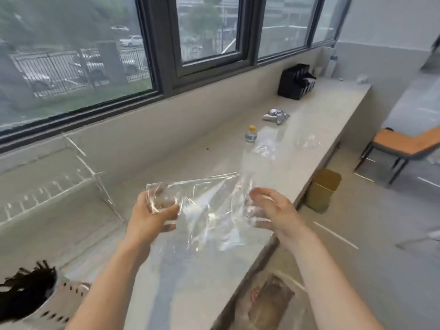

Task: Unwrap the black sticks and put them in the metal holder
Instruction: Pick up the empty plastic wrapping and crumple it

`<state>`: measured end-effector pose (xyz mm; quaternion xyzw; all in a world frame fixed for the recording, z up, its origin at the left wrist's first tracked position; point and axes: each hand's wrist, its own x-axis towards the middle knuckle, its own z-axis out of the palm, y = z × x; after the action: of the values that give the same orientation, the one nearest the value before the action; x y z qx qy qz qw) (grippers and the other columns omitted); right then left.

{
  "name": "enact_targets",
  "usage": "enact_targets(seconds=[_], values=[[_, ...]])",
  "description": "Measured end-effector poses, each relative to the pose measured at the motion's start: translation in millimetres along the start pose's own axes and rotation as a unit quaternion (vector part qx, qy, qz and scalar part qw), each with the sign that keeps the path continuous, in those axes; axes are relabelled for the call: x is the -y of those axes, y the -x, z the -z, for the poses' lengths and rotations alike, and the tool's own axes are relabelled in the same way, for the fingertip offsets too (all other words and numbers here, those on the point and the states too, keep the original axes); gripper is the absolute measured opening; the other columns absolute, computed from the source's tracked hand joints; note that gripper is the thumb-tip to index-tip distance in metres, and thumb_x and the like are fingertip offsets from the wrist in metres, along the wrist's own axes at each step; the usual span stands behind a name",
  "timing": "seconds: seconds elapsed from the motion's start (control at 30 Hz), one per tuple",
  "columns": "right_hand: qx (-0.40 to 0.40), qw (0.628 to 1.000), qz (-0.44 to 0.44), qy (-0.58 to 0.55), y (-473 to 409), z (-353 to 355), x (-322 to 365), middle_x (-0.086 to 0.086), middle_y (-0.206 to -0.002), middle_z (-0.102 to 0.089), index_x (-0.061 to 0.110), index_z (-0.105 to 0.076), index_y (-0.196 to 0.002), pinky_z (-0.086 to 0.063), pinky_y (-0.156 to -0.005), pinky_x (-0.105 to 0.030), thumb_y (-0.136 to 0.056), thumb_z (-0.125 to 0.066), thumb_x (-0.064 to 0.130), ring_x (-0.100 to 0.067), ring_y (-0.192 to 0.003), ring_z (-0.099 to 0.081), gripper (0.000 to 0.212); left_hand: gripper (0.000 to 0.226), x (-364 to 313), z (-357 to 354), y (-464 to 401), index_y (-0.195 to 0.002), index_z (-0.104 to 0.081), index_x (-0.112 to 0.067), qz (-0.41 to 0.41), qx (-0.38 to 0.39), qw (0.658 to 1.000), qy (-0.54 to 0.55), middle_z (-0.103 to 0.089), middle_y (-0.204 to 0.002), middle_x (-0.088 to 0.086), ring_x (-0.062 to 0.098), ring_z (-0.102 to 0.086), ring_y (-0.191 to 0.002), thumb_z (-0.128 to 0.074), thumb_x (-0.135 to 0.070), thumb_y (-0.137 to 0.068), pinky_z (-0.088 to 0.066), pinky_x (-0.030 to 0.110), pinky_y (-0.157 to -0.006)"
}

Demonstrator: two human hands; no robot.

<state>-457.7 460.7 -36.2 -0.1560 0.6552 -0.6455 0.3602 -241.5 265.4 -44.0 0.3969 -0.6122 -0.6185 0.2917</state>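
Pale stone-look table (297,129) runs along the windowed wall.
Both hands, left (152,214) and right (273,210), grip a crinkled clear plastic wrapper (209,206) above its near edge.

Long pale tabletop (316,120) runs under the windows (209,32). There's a small bottle with a yellow cap (251,134) near a crumpled silver packet (276,115), a black organizer box (296,82) further back, plus an orange-seat chair (402,146) and a tan bin (323,189) on the floor.
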Motion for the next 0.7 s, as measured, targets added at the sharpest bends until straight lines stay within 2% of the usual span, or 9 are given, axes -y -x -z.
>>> enact_targets(seconds=[0.07,0.13,0.23,0.3,0.33,0.4,0.53,0.63,0.7], values=[[-0.028,0.999,-0.027,0.004,-4.9,48.3,-20.1,-0.005,-0.093,-0.080,0.017,-0.063,-0.123,-0.056,-0.052,-0.026,-0.077,-0.088,0.028,-0.021,-0.078,-0.076,0.054,0.055,22.1,-52.7,-7.0,-0.128,-0.053,-0.024,0.031,0.022,0.999,-0.006,-0.072,-0.105,0.013,0.013,-0.074,-0.070,-0.079,-0.004,-0.085,-0.058,0.026,-0.054],[-0.075,0.996,-0.048,0.006,-12.7,98.0,-41.2,-0.007,-0.095,-0.078,0.013,-0.063,-0.123,-0.053,-0.052,-0.025,-0.082,-0.083,0.011,-0.015,-0.072,-0.074,0.046,0.062,46.2,-103.5,-9.3,-0.133,-0.048,-0.023,0.059,0.053,0.997,-0.023,-0.069,-0.107,0.011,0.017,-0.074,-0.076,-0.081,-0.006,-0.084,-0.059,0.029,-0.058],[-0.131,0.987,-0.085,0.031,-23.9,164.6,-72.0,-0.013,-0.110,-0.073,0.012,-0.063,-0.125,-0.054,-0.068,-0.030,-0.083,-0.081,0.007,-0.019,-0.081,-0.070,0.046,0.075,87.4,-169.1,-5.4,-0.141,-0.039,-0.028,0.103,0.074,0.990,-0.068,-0.062,-0.114,0.000,0.024,-0.073,-0.090,-0.084,-0.015,-0.082,-0.059,0.033,-0.069],[-0.172,0.978,-0.113,0.043,-29.5,204.2,-93.5,-0.011,-0.104,-0.072,0.012,-0.062,-0.122,-0.054,-0.059,-0.023,-0.085,-0.078,0.003,-0.014,-0.070,-0.069,0.041,0.084,116.3,-204.1,-1.2,-0.146,-0.031,-0.034,0.116,0.087,0.983,-0.115,-0.057,-0.117,-0.007,0.021,-0.072,-0.092,-0.084,-0.021,-0.082,-0.059,0.036,-0.077],[-0.195,0.971,-0.124,0.053,-31.3,222.2,-104.1,-0.007,-0.100,-0.070,0.013,-0.062,-0.120,-0.052,-0.053,-0.018,-0.086,-0.077,0.002,-0.011,-0.065,-0.068,0.039,0.087,130.8,-219.0,0.9,-0.148,-0.028,-0.035,0.116,0.097,0.979,-0.137,-0.056,-0.118,-0.009,0.016,-0.072,-0.091,-0.084,-0.022,-0.083,-0.059,0.033,-0.075],[-0.234,0.958,-0.149,0.071,-34.2,253.5,-127.0,-0.002,-0.097,-0.069,0.015,-0.062,-0.118,-0.051,-0.051,-0.018,-0.087,-0.076,0.001,-0.008,-0.061,-0.066,0.036,0.088,159.0,-246.0,5.9,-0.149,-0.027,-0.036,0.117,0.122,0.970,-0.176,-0.054,-0.121,-0.008,0.008,-0.070,-0.090,-0.083,-0.020,-0.083,-0.056,0.024,-0.064],[-0.285,0.933,-0.188,0.110,-39.5,295.6,-179.9,-0.009,-0.102,-0.070,0.018,-0.064,-0.116,-0.048,-0.061,-0.027,-0.088,-0.075,0.003,-0.015,-0.068,-0.061,0.034,0.060,205.1,-288.1,20.5,-0.138,-0.047,-0.031,0.092,0.145,0.946,-0.276,-0.051,-0.129,-0.009,-0.002,-0.064,-0.093,-0.077,-0.026,-0.087,-0.054,0.028,-0.081],[-0.307,0.917,-0.218,0.134,-41.4,306.8,-221.7,-0.011,-0.110,-0.071,0.026,-0.063,-0.113,-0.057,-0.077,-0.038,-0.089,-0.071,0.005,-0.026,-0.088,-0.068,0.032,0.038,232.3,-312.3,26.9,-0.126,-0.054,-0.036,0.011,0.163,0.923,-0.348,-0.054,-0.121,-0.018,0.000,-0.058,-0.099,-0.068,-0.032,-0.091,-0.047,0.027,-0.082],[-0.340,0.901,-0.235,0.134,-41.2,309.1,-248.4,-0.007,-0.106,-0.072,0.028,-0.064,-0.110,-0.059,-0.082,-0.044,-0.088,-0.068,0.005,-0.028,-0.089,-0.070,0.032,0.032,250.7,-327.9,32.8,-0.123,-0.056,-0.037,-0.004,0.217,0.908,-0.358,-0.058,-0.113,-0.020,-0.001,-0.057,-0.101,-0.064,-0.033,-0.092,-0.048,0.025,-0.083]])
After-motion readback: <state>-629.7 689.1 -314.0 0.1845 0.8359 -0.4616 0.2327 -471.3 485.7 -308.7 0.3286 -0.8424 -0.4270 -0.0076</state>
